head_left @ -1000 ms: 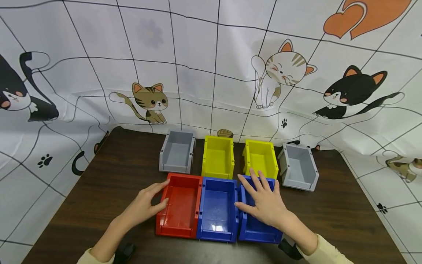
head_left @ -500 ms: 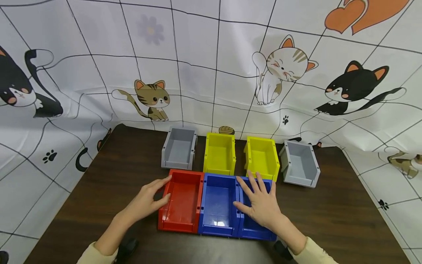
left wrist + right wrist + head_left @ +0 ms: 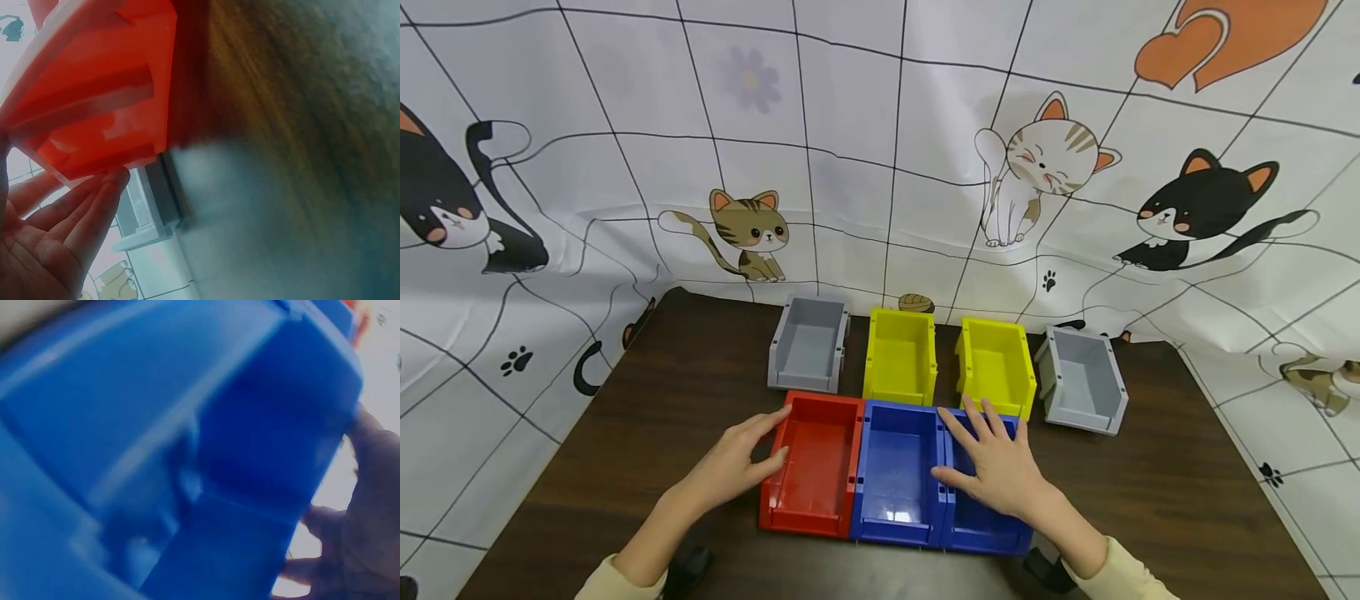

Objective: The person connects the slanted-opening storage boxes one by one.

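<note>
In the head view a red bin and a blue bin stand side by side, and a second blue bin sits flush against the first one's right side. My left hand lies along the red bin's left side, index finger toward its back corner and thumb at the near part of the rim. Fingertips touch the red bin's edge in the left wrist view. Spread over the right blue bin is my right hand, its fingers fairly straight and its thumb pointing left; it hides part of that bin.
Behind the front row stand a grey bin, a yellow bin, another yellow bin and a second grey bin. All rest on a dark wooden table. A cat-printed cloth hangs behind.
The right blue bin has shifted left with my right hand, closing the narrow gap to the middle blue bin. My left hand stays at the red bin. The head view has tilted slightly.
</note>
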A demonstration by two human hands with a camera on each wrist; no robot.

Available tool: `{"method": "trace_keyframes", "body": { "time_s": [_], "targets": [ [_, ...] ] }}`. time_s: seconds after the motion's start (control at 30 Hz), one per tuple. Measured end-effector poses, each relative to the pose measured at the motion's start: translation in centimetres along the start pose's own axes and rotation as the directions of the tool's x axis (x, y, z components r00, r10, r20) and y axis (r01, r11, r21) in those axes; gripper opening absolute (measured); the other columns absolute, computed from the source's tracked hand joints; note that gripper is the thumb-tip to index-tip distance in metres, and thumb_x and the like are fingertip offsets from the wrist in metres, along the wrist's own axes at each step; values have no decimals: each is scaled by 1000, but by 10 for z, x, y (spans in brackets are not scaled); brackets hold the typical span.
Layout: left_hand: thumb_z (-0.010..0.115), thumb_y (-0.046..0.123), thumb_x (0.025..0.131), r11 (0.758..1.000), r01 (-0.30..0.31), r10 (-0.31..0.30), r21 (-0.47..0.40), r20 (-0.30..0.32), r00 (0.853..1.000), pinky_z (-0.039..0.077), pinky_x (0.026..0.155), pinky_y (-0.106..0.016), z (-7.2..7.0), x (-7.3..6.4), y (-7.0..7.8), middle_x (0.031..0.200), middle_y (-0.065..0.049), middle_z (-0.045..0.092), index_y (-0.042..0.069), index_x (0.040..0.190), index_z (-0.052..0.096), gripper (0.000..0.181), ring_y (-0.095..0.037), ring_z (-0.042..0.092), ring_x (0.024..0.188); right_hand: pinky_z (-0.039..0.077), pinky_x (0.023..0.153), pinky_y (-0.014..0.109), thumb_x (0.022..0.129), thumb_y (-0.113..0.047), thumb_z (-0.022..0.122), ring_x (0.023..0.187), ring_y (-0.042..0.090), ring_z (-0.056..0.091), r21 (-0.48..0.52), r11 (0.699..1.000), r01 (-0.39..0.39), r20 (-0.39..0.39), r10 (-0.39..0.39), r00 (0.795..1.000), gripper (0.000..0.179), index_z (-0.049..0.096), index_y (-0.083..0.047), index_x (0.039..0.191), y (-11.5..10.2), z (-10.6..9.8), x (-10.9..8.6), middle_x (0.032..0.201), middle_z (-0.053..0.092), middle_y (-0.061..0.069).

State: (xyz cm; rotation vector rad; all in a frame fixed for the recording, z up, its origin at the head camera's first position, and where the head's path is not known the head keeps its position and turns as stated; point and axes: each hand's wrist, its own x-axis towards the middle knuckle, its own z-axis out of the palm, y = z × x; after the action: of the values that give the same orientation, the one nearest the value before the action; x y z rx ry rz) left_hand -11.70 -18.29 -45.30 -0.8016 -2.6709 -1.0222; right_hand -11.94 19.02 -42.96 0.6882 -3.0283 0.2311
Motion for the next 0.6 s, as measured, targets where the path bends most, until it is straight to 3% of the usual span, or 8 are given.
{"method": "trace_keyframes", "body": {
  "time_s": [0.17,0.27,0.37,0.6],
  "targets": [
    [68,8,82,1000,0,0,19,13,1000,51,84,-44,1,0,0,119,-20,59,-8,130,50,54,-30,61,104,40,92,62,85,-48,62,122,37,46,62,998,14,-174,-3,985,61,54,-11,133,14,-12,5,134,50,17],
    [68,7,81,1000,-4,4,18,7,1000,51,84,-45,0,0,1,119,-21,60,-8,129,50,54,-30,61,103,47,86,55,83,-34,69,111,38,55,109,994,13,-303,20,953,51,60,-3,122,27,-18,9,122,59,20],
    [68,7,81,1000,-8,8,20,0,1000,52,83,-45,-1,0,2,118,-21,60,-8,129,50,53,-29,62,103,49,84,53,82,-25,71,105,39,57,139,990,6,-384,48,922,43,62,2,115,42,-24,13,114,62,22],
    [67,7,81,1000,-9,9,21,-1,1000,52,83,-44,-1,0,2,118,-21,60,-9,129,50,52,-28,62,103,46,83,59,86,-19,66,108,44,52,217,972,-93,-401,175,899,41,58,5,118,74,-34,17,118,58,26]
  ]
}}
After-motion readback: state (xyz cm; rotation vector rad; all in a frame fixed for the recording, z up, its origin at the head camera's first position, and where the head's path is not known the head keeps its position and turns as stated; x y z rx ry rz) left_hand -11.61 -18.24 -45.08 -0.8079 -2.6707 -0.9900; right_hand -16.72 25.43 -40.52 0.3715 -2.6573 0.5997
